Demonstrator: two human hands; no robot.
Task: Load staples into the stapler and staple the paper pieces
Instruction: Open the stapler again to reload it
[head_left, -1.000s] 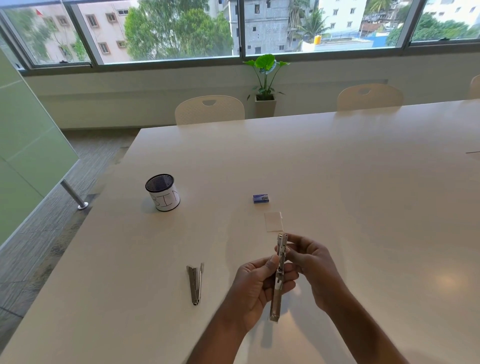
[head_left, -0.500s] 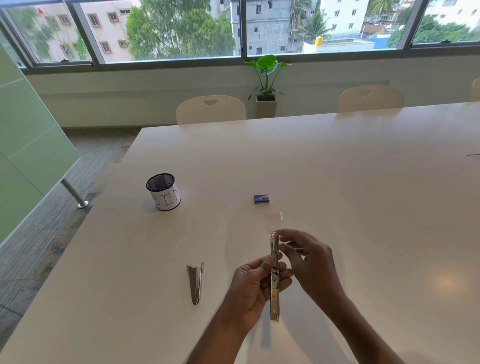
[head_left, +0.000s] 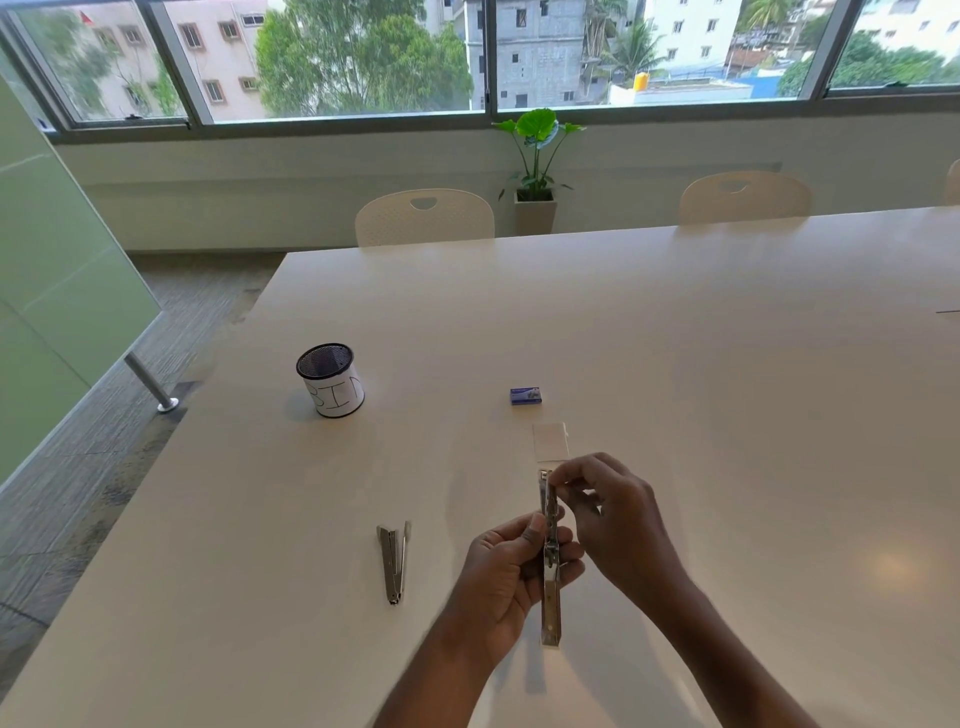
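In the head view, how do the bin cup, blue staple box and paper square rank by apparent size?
Largest: bin cup.
Then: paper square.
Smallest: blue staple box.
Paper and box lie close together, so nearness hardly matters there.

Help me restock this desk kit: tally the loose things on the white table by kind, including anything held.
Silver metal staplers: 2, the held stapler and the lying stapler
Small blue staple box: 1
Small white paper stack: 1
Black mesh cup with white "BIN" label: 1
Total: 5
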